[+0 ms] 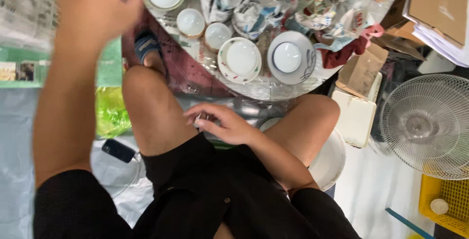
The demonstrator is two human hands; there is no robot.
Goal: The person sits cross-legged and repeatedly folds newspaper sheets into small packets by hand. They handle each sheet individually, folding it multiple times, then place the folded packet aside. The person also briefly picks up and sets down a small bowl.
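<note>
While bowls (241, 58) crowd the table's edge (254, 91), right hand (225, 123) (curled) rests between knees.

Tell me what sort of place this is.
Probably a home or small workshop where crockery is packed or unpacked. Upturned bowls stand on a round glass table beside crumpled newspaper, with cardboard boxes stacked nearby and a floor fan.

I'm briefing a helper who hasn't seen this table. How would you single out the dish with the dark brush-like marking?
Start at the round glass table in front of the seated person. Along its near edge runs a row of white dishes; take the rightmost one, the dish beside the crumpled newspaper. Unlike the neighbouring saucer with its small coloured flecks, its rim carries dark brush strokes.
</note>
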